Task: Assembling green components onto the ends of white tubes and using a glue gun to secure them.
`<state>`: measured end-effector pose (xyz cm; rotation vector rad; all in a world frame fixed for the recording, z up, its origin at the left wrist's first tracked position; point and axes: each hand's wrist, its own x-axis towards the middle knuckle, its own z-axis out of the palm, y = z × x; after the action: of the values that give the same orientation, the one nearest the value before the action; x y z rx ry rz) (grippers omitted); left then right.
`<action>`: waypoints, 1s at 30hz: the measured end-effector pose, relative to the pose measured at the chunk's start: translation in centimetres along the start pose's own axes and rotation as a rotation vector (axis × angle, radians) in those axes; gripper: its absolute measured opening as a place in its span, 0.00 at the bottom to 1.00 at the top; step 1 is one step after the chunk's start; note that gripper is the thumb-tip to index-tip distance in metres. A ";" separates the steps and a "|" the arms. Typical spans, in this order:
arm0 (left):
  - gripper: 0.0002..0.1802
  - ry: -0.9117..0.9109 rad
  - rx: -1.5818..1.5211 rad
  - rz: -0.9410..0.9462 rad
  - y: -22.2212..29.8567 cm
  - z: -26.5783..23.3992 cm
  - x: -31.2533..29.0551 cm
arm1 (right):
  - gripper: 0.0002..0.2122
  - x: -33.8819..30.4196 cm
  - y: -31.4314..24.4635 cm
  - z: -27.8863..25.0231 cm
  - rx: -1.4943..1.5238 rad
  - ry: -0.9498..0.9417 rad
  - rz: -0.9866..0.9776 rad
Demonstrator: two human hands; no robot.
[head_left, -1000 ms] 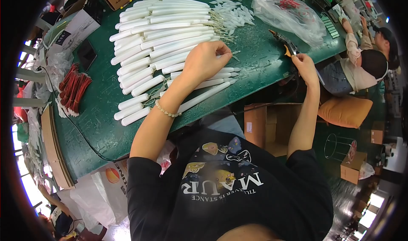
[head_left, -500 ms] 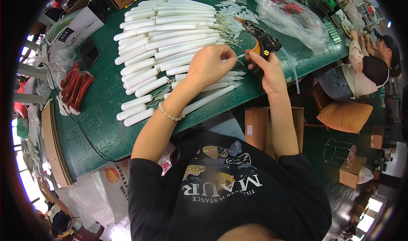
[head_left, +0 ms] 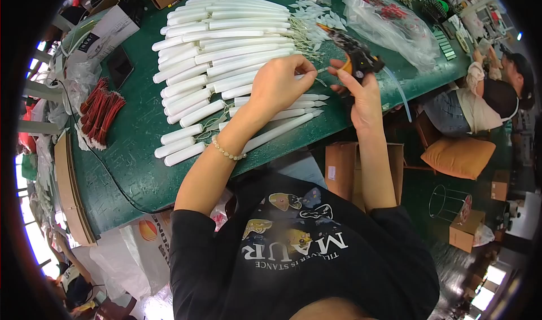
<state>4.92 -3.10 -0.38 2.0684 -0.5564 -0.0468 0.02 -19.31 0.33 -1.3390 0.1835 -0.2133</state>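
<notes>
In my right hand (head_left: 364, 100) is a black and orange hot glue gun (head_left: 362, 61), its orange tip toward the far left. A clear glue stick (head_left: 400, 88) trails out of its back and bends to the right. My left hand (head_left: 279, 83) is closed in a pinch over the candles, near the glue gun; a thin pale end shows at its fingertips, too small to name. Below and left of it, white taper candles (head_left: 237, 55) with thin wires lie in overlapping rows on the green table (head_left: 135, 179). Several pale flame-shaped pieces (head_left: 319, 18) lie beyond.
At left are red wire bundles (head_left: 101, 117), a dark phone-like slab (head_left: 119, 69) and a black cable (head_left: 107, 170). A plastic bag with red bits (head_left: 389, 26) lies at the far right. An open carton (head_left: 341, 167) stands below the table's edge. Another person (head_left: 491, 94) sits at right.
My right hand and the glue gun have shifted slightly right, away from my left fingertips. The glue stick's free end has swung right. My left hand has hardly moved.
</notes>
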 end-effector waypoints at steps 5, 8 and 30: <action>0.09 0.112 -0.032 -0.004 -0.1 0.1 0.3 | 0.10 -1.2 0.7 -3.1 -0.115 0.059 -0.051; 0.11 0.084 -0.023 -0.034 0.1 -0.1 0.4 | 0.09 -2.3 0.6 -3.7 -0.030 -0.027 -0.028; 0.11 0.077 -0.062 -0.055 -0.1 -0.1 0.5 | 0.10 -3.4 1.6 -2.7 -0.304 0.070 -0.124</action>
<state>5.44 -3.21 -0.31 2.0157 -0.4463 -0.0165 -3.85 -20.60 -1.75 -1.6481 0.1975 -0.3471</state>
